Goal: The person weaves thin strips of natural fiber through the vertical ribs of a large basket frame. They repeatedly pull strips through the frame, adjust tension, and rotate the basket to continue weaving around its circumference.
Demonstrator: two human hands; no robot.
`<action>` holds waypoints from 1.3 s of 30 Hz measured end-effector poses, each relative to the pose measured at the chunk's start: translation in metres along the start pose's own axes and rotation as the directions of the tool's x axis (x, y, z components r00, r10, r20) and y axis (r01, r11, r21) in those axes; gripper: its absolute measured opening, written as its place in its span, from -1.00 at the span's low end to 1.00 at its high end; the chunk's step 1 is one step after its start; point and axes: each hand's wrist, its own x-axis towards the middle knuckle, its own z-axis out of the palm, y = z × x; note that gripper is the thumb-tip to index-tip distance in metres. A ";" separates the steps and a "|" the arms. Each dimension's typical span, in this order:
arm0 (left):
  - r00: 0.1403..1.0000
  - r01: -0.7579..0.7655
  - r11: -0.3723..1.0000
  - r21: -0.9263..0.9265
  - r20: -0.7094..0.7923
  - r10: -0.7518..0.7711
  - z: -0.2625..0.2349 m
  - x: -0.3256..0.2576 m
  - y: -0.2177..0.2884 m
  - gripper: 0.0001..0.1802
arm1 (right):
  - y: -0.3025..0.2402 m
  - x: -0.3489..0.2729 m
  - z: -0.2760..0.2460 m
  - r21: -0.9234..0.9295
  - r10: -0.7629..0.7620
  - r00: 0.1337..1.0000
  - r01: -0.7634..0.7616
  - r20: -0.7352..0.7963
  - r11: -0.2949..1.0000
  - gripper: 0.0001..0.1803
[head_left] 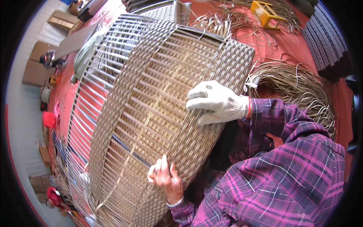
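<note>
A large metal-framed furniture piece, partly woven with brown-grey rattan strips (pixel 196 140), lies tilted in front of me. Bare parallel bars span its middle, and tan weave shows beneath them. Over the near woven band rests my right hand (pixel 217 103) in a white knit glove, fingers stretched out and thumb apart. My bare left hand (pixel 166 178) is at the lower part of that band, fingers partly bent, with a gap between thumb and forefinger. No strip shows in either hand. A dark blue bar (pixel 130 149) ends near my left fingers, and a pale strand (pixel 145 123) crosses the bars lengthwise.
Coiled rattan strips (pixel 295 85) lie on the red floor to the right, below a yellow stool (pixel 266 15). Dark woven panels (pixel 327 38) are stacked at the far right. Cardboard boxes (pixel 36 64) line the left wall. A person in red (pixel 56 197) is at the lower left.
</note>
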 end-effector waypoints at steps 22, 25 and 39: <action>0.982 -0.112 0.956 0.272 -0.115 0.148 0.011 0.126 -0.022 -0.66 | 0.256 0.055 -0.087 -0.176 0.496 0.868 -0.487 0.010 0.855 -0.78; 0.975 -0.092 0.971 0.223 -0.177 0.133 0.015 0.124 -0.024 -0.63 | 0.264 0.065 -0.080 -0.002 0.114 0.993 -0.114 -0.033 0.993 -0.68; 0.988 -0.149 0.988 0.052 -0.037 0.151 -0.006 0.125 -0.033 -0.81 | 0.266 0.073 -0.115 -0.493 -0.272 0.849 0.493 0.452 0.717 -0.85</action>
